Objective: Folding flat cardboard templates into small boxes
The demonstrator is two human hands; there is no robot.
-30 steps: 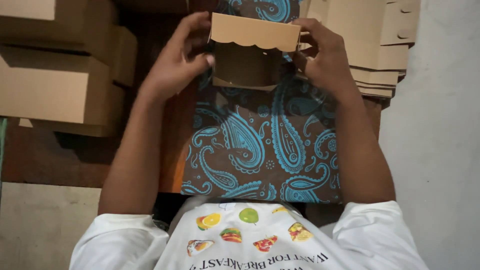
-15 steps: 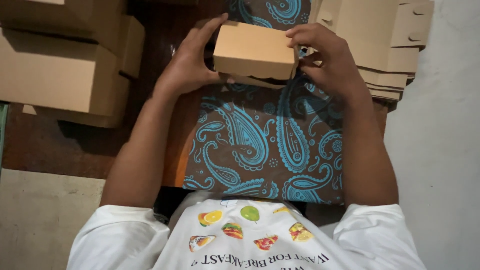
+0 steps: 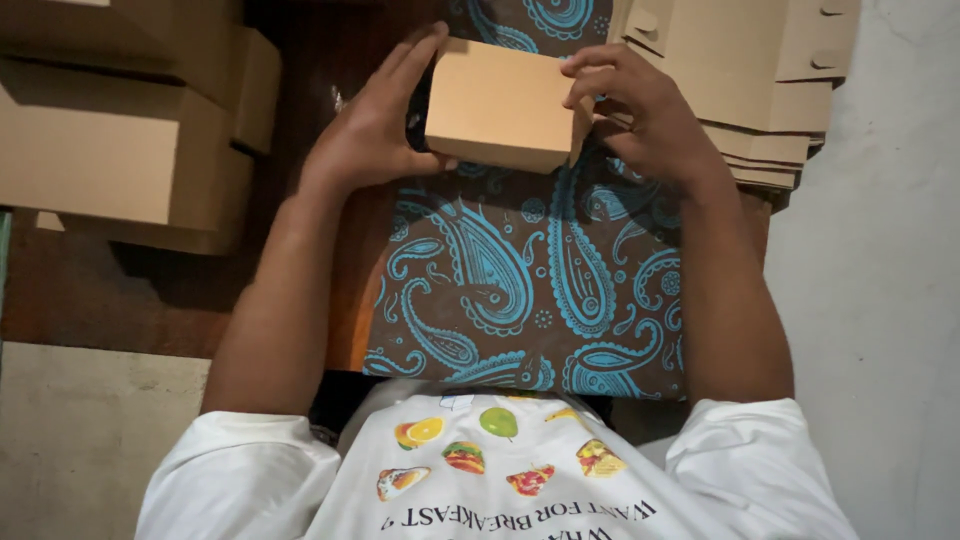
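Small closed cardboard box (image 3: 505,103) at 12 o'clock of view, held above brown-and-blue paisley cloth (image 3: 530,290). Left hand (image 3: 375,125) at box's 9 o'clock: fingers stretched along its side, thumb under near edge, gripping. Right hand (image 3: 640,115) at box's 3 o'clock: fingers curled over top corner, clasping. Folded boxes stacked (image 3: 120,140) at 10 o'clock. Pile of flat cardboard blanks (image 3: 760,90) at 2 o'clock, just beside right hand. White printed shirt (image 3: 500,480) at 6 o'clock.
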